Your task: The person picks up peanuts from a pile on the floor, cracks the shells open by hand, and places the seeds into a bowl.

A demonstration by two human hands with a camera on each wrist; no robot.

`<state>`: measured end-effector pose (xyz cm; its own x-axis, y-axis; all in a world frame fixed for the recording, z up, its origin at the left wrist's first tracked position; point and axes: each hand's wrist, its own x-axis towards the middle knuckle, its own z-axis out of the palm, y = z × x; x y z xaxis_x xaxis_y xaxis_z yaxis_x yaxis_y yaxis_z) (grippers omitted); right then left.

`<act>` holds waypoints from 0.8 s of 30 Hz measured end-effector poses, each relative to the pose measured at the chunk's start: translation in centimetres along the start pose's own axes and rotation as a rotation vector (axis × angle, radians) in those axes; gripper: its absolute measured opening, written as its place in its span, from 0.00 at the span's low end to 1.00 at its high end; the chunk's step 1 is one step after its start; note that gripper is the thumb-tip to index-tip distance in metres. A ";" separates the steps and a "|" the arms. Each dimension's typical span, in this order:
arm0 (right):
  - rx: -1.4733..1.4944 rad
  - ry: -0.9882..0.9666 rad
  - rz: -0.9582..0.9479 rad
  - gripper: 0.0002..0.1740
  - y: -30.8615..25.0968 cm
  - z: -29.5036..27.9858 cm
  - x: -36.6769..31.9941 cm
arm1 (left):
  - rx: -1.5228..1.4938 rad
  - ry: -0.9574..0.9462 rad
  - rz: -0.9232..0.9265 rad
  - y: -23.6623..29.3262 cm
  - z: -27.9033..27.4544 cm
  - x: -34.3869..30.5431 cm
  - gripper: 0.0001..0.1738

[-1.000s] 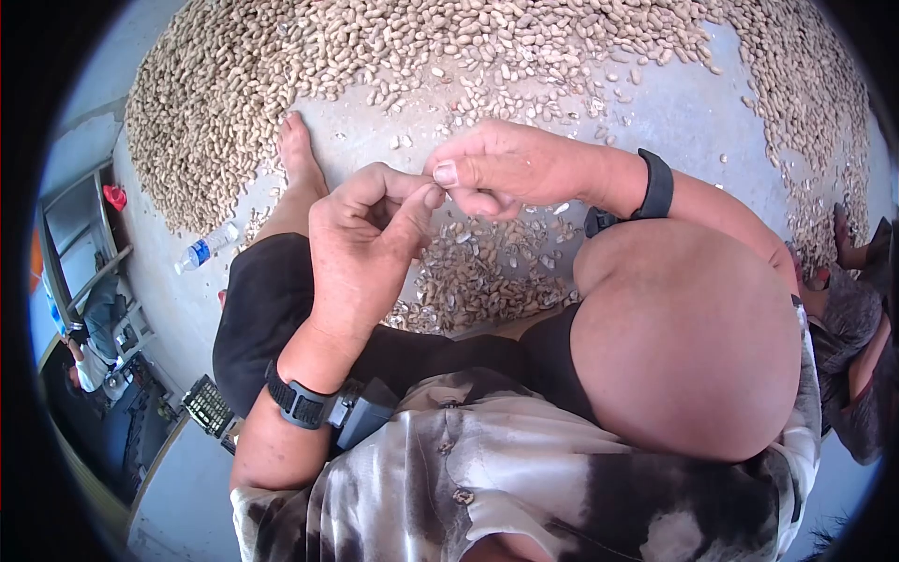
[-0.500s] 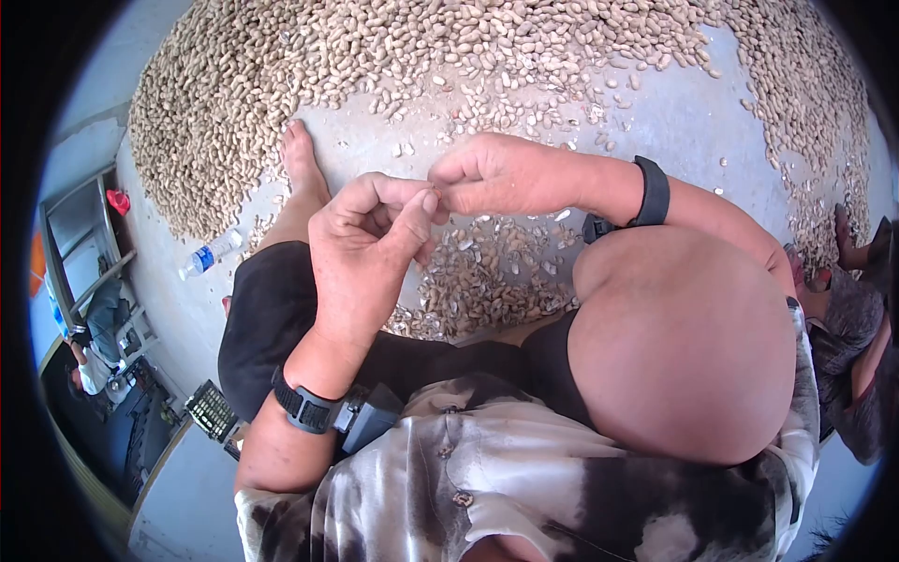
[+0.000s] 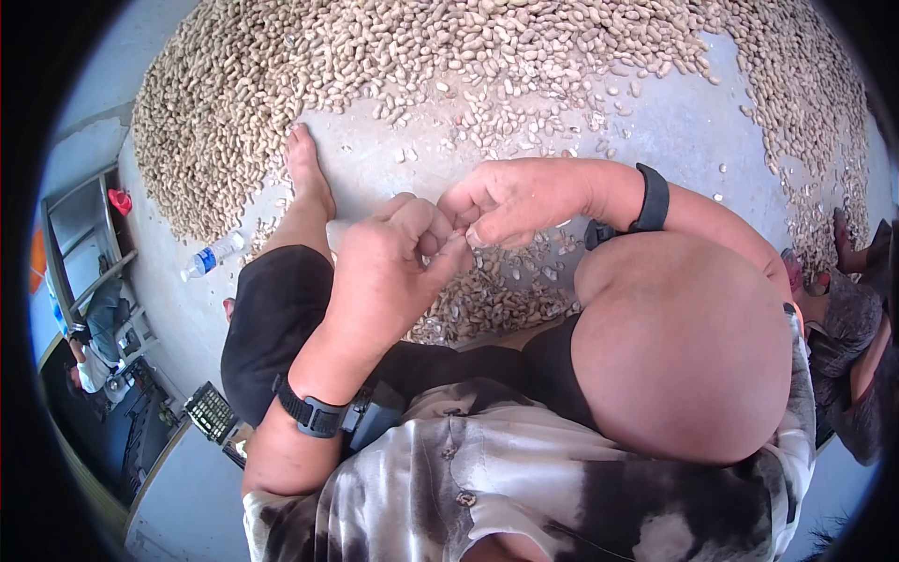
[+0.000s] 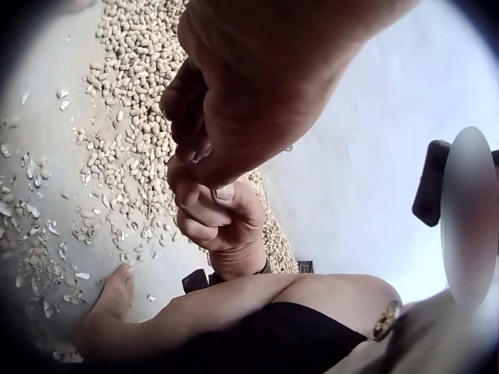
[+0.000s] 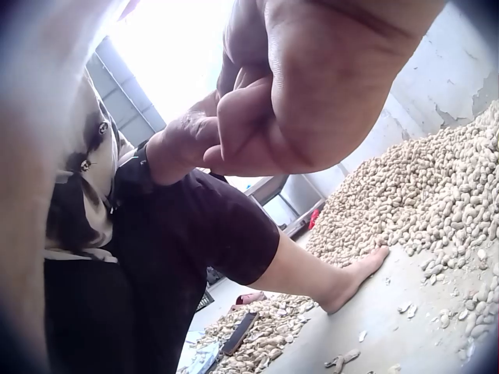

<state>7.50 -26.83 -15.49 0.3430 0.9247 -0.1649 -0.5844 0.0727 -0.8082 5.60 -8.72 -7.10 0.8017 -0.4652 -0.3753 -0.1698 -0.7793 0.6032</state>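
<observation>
Both hands meet fingertip to fingertip above the floor in the head view. My left hand (image 3: 379, 272) has its thumb and forefinger pinched together at a small reddish piece (image 3: 460, 232). From the other side my right hand (image 3: 524, 199), fingers curled, pinches at the same spot with thumb and finger. Both wrist views show the hands, left (image 4: 265, 93) and right (image 5: 312, 101), close together, with the piece hidden. Under the hands lies a heap of peanuts and broken shells (image 3: 487, 304). Beside my left hand is a pale blurred shape (image 3: 341, 234).
A large spread of peanuts (image 3: 393, 47) covers the floor ahead, reaching round to the right. On the left are a bare foot (image 3: 304, 164), a plastic bottle (image 3: 213, 256) and a crate (image 3: 212, 410). Another person's legs (image 3: 847, 328) show at the far right.
Both hands have moved slightly down and right, still together. The left fingers have curled in more, and the pale blurred shape has appeared beside the left hand.
</observation>
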 end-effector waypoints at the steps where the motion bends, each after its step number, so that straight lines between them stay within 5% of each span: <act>1: 0.014 -0.011 0.007 0.14 0.2 0.0 0.1 | 0.006 -0.013 0.020 0.0 0.1 0.0 0.07; 7: -0.209 -0.053 0.117 0.11 0.1 0.0 -0.2 | -0.039 -0.113 0.041 0.0 0.2 -0.1 0.08; 10: -0.306 -0.160 -0.015 0.12 1.5 -1.4 -0.1 | -0.049 -0.219 0.026 0.2 -0.7 0.0 0.08; 15: -0.433 0.258 -0.111 0.13 0.1 -2.7 -4.4 | 0.177 -0.438 0.115 -0.5 -1.4 -0.9 0.15; 17: -0.126 0.614 -0.138 0.11 -0.7 -3.6 -9.0 | 0.222 -0.458 0.145 -0.6 -1.6 -1.2 0.18; 19: 0.041 0.813 -0.486 0.11 -2.2 -3.3 -13.2 | 0.207 -0.437 0.118 -0.4 -2.3 -1.2 0.19; 21: -0.148 0.914 -0.764 0.11 -4.2 -0.7 -16.8 | 0.205 -0.414 0.107 0.0 -3.0 -1.2 0.17; 23: -0.301 0.775 -1.059 0.06 -7.4 4.0 -17.7 | 0.226 -0.386 0.118 0.5 -3.6 -1.2 0.14; 24: -0.300 0.783 -1.042 0.06 -7.9 10.8 -18.7 | 0.230 -0.343 0.134 0.7 -3.7 -1.4 0.13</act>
